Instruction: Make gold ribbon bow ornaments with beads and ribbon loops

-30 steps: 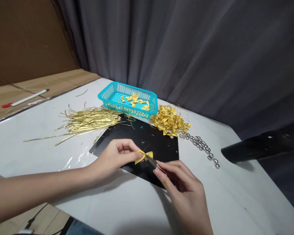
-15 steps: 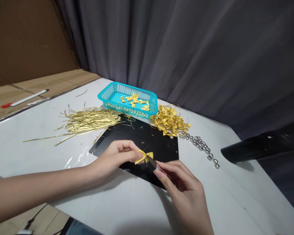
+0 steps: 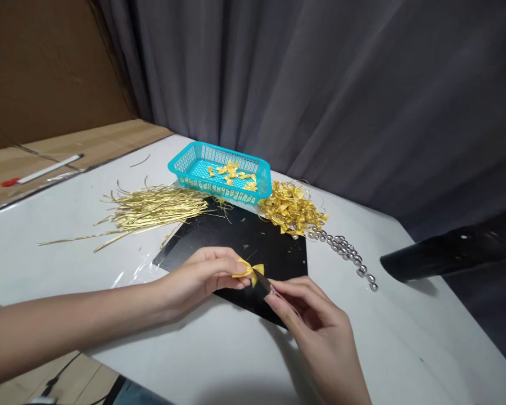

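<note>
Pinched between thumb and fingers of my left hand (image 3: 217, 273) is a yellow ribbon bow (image 3: 258, 270), held by its left loop above a black mat (image 3: 278, 247). My right hand (image 3: 316, 320) is closed around a small pointed tool (image 3: 263, 281) with a dark tapered blade. The blade's tip touches or nearly touches the bow's middle. Whether the tool has one blade or two I cannot tell, since my fingers cover most of its handle.
Behind the mat stands a turquoise basket (image 3: 219, 189) holding several yellow bows. Gold ties (image 3: 160, 209) lie left; a bow pile (image 3: 293, 208) and silvery metal pieces (image 3: 343, 246) lie right. A black tube-like object (image 3: 430, 256) reaches in from the right. A white-and-red stick (image 3: 50, 169) lies far left.
My left hand has shifted slightly down and the bow has turned a little in its pinch. The tool in my right hand stays against or close to the bow's middle.
</note>
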`<state>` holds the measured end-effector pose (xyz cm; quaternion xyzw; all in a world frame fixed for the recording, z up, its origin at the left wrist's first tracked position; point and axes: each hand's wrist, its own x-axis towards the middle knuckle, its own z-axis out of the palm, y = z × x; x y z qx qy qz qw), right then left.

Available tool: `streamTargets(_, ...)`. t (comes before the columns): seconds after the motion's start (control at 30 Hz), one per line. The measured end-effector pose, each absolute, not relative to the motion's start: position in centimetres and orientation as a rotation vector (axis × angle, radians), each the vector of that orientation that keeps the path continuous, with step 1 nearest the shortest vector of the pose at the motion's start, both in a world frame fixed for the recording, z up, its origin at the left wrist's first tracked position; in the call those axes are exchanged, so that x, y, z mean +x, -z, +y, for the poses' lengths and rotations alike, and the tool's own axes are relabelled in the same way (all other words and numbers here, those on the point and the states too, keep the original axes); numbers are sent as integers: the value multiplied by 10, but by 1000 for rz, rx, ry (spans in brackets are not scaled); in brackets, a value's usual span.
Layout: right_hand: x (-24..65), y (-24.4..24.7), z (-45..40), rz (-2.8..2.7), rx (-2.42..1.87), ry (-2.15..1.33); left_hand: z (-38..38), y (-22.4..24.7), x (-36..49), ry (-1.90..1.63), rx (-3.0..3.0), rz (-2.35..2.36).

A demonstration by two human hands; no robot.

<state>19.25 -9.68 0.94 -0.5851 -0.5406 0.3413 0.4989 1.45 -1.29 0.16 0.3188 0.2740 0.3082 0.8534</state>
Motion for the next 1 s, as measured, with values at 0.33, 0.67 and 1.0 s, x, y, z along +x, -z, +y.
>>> streamTargets(0.33,193,-10,-95,-1262,-1415,-851,-12,0,14,-650,685,569)
streamTargets(0.67,200,-2,-97,-1160,-1411,-765,-12,0,13,-671,720,598)
streamTargets(1.0,232,12,-86,-1639,-1815,-352,-12,0,11,-683,799,723)
